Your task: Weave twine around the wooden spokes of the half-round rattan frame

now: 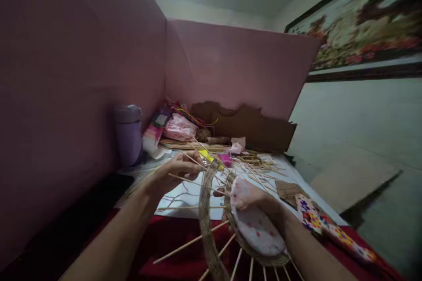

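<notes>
A round twine-woven frame of thin wooden sticks point(178, 250) stands tilted before me, its sticks radiating outward. At its centre is a white fabric disc point(260, 232) with small red marks, edged by a woven twine ring point(231, 217). Farther out, a second woven twine band point(205, 210) crosses the sticks. My right hand point(255, 197) grips the frame at the disc, thumb over the fabric and fingers partly hidden behind. Beside the top of the outer band, my left hand point(187, 164) is closed, fingertips together among the stick ends; what they pinch is too small to make out.
Loose sticks, a twine ball point(203, 135), a pink bag point(180, 127) and a magenta piece point(225, 160) lie on the table. A lilac tumbler point(128, 136) stands left. Cardboard point(250, 127) leans behind; flowered fabric point(310, 213) lies right. Pink partitions point(227, 61) enclose the left and back.
</notes>
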Tool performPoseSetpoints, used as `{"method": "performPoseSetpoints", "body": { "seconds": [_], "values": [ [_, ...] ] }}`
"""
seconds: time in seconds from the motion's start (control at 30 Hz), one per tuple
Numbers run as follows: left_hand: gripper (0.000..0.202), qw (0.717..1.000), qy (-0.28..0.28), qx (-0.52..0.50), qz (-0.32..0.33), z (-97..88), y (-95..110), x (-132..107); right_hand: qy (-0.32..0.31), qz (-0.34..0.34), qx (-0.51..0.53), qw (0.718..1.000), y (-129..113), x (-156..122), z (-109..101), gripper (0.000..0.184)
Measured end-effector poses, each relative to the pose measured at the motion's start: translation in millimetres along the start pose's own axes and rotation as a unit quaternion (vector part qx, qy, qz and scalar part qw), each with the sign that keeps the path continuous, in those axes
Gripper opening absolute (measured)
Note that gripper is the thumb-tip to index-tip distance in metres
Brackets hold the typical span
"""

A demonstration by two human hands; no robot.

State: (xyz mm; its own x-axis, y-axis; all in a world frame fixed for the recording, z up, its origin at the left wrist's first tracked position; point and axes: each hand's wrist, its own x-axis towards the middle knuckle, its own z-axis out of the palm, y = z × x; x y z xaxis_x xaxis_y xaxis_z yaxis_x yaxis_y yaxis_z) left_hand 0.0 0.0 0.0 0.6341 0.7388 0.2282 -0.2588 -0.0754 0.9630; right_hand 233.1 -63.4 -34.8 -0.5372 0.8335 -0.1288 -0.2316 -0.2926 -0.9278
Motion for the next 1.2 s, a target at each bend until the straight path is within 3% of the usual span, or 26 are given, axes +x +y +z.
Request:
{"method": "performPoseSetpoints", "body": {
  "seconds": [0.3,0.47,0.7,1.2],
  "values": [
    [0.021,0.999,0.007,0.037,0.012,-2.3,-4,-1,-0.036,0.025,0.028,0.999,3,-6,5,0.042],
    [0.023,0.999,0.015,0.031,0.001,-0.4,-2,0,-0.001,-0.016,0.039,0.999,3,-5,9,0.038],
    [0.019,0.999,0.025,0.021,0.009,0.4,0,-1,-0.010,-0.015,0.045,0.999,3,-3,7,0.050],
    [0.020,0.999,0.029,0.023,0.006,0.9,1,-1,-0.018,-0.020,0.033,0.999,2,-2,9,0.047]
  ]
}}
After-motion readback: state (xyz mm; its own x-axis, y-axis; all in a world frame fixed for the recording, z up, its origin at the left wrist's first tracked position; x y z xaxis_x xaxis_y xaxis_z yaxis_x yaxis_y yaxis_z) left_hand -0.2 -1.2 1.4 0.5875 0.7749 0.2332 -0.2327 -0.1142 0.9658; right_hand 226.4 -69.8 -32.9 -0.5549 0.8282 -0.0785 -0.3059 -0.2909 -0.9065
